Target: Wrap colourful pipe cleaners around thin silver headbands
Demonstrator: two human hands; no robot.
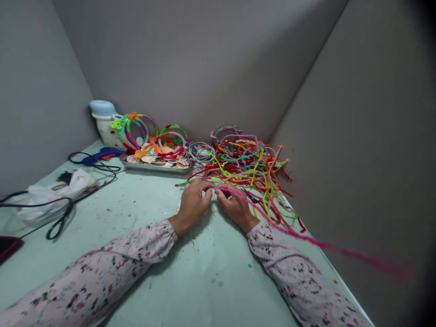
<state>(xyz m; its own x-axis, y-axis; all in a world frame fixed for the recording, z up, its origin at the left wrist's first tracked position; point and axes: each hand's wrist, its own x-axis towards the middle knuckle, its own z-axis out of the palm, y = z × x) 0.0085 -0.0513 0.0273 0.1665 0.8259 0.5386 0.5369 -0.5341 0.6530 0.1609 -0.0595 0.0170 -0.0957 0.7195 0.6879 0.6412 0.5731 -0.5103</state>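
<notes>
My left hand and my right hand meet above the middle of the table, thumbs and fingers pinched close together. From my right fingers a long pink pipe cleaner runs out over the wrist to the lower right, its far end blurred. A small pale lavender piece shows between the fingertips of both hands. What my left fingers pinch is mostly hidden. Just beyond my hands lies a tangled heap of coloured pipe cleaners. Dark-handled scissors lie beside my right hand, partly under pipe cleaners.
A metal tray of shells bears several hoops wrapped in coloured pipe cleaner. Coils of grey wire lie beside it. A white bottle with a blue lid stands at the back left. Black cable and a plastic bag lie left.
</notes>
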